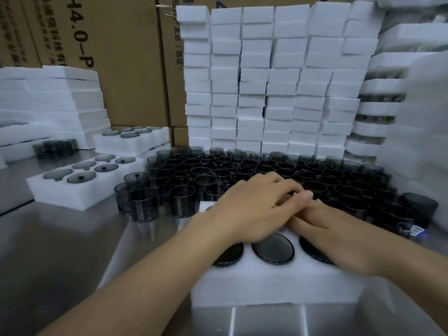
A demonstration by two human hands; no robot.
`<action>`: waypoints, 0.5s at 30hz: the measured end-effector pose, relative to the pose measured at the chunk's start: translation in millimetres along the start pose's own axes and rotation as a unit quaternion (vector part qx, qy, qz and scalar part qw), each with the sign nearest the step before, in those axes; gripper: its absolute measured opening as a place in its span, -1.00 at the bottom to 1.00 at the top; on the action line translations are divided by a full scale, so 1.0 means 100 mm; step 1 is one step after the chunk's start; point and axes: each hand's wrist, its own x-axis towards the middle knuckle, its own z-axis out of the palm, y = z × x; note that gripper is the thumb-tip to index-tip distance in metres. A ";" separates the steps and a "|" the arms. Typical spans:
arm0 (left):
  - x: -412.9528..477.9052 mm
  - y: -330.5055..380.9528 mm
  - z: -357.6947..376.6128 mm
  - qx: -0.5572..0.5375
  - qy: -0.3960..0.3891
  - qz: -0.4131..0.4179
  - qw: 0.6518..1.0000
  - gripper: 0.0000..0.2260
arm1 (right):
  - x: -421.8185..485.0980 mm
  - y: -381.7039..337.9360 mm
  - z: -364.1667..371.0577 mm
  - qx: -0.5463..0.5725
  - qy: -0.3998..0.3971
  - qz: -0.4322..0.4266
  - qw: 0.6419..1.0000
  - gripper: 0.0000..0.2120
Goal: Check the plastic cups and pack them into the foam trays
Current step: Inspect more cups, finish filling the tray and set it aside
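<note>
Hands: you had both over the foam tray just in front of you, at its far half, the left laid across the fingers of the right.
Left hand: its fingers were loosely arched and spread, tips down near the tray's far edge; I cannot tell whether it gripped anything beneath.
Right hand: it lay flat and palm down, fingers straight and tucked under your left, holding nothing that showed.
Packed cups: three dark round ones sat sunk in the near row of the tray's holes, the outer two partly covered by your wrists.
Loose cups: a crowd of dark see-through cups stood on the bench right behind the tray, spreading out to both sides.
Filled trays: two more sat to your left, each showing round dark tops in its holes.
Foam stacks: tall white columns rose behind the loose cups, with a lower pile at far left.
Boxes: brown cardboard stood behind the foam.
</note>
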 end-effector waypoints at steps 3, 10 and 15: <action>-0.17 -0.02 -0.11 0.048 0.029 -0.038 0.998 -0.55 | 0.01 0.05 0.02 -0.020 0.013 0.013 1.000 -0.48; -1.32 -0.13 0.01 -0.084 0.043 -0.288 0.953 -0.19 | 0.08 0.20 0.05 -0.059 -0.002 0.016 0.998 -0.07; -1.44 0.13 0.04 -0.224 0.078 -0.342 0.909 -0.23 | 0.04 0.15 0.07 -0.008 0.033 0.018 0.999 -0.06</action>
